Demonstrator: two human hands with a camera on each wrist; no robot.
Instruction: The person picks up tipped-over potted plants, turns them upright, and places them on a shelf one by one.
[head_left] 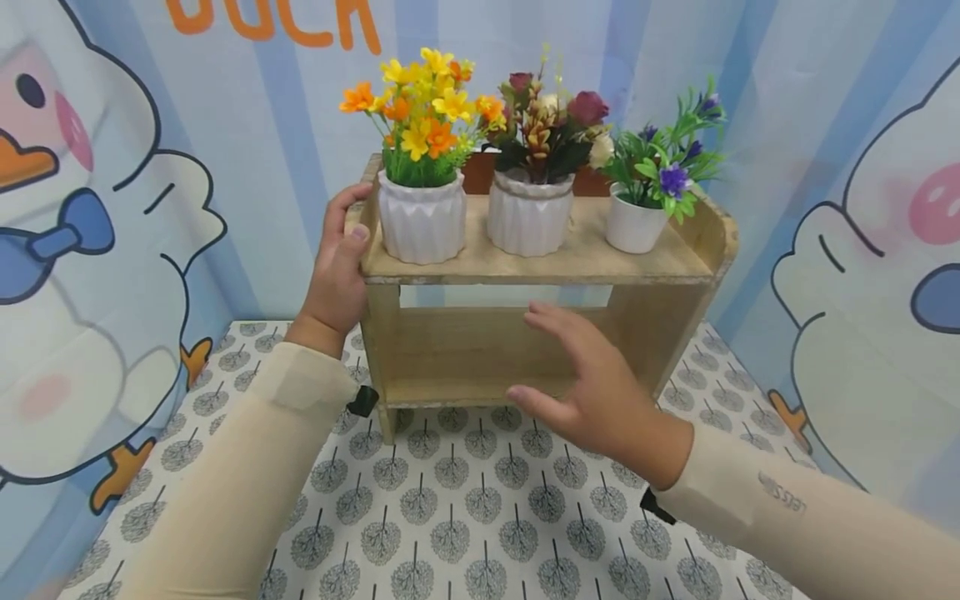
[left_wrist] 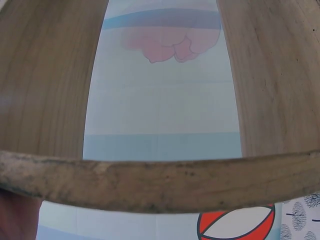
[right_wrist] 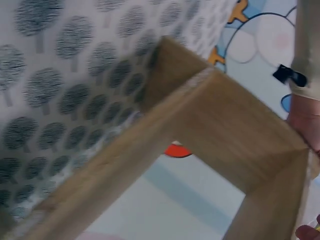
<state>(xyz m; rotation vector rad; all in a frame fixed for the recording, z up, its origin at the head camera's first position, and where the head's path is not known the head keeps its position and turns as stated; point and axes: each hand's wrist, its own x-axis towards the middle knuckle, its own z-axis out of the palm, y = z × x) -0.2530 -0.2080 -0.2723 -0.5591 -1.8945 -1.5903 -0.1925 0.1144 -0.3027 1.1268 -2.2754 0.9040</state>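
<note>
A small two-tier wooden shelf (head_left: pixel 540 271) stands in the middle of the head view. My left hand (head_left: pixel 337 271) grips its left side panel near the top, thumb at the upper front corner and fingers over the panel edge. In the left wrist view the wooden shelf edge (left_wrist: pixel 150 185) crosses the picture, with part of that hand (left_wrist: pixel 17 215) under it. My right hand (head_left: pixel 592 387) hovers in front of the lower tier, fingers spread and holding nothing. On the top board stand a pot of yellow and orange flowers (head_left: pixel 423 212), a pot of dark red roses (head_left: pixel 528 212) and a smaller pot of purple flowers (head_left: pixel 637 221).
The shelf stands on a white cloth (head_left: pixel 480 533) printed with grey trees. Behind it and on both sides hangs a blue striped curtain (head_left: pixel 285 108) with cartoon ducks. The lower tier (head_left: pixel 480 350) has an opening above its back board.
</note>
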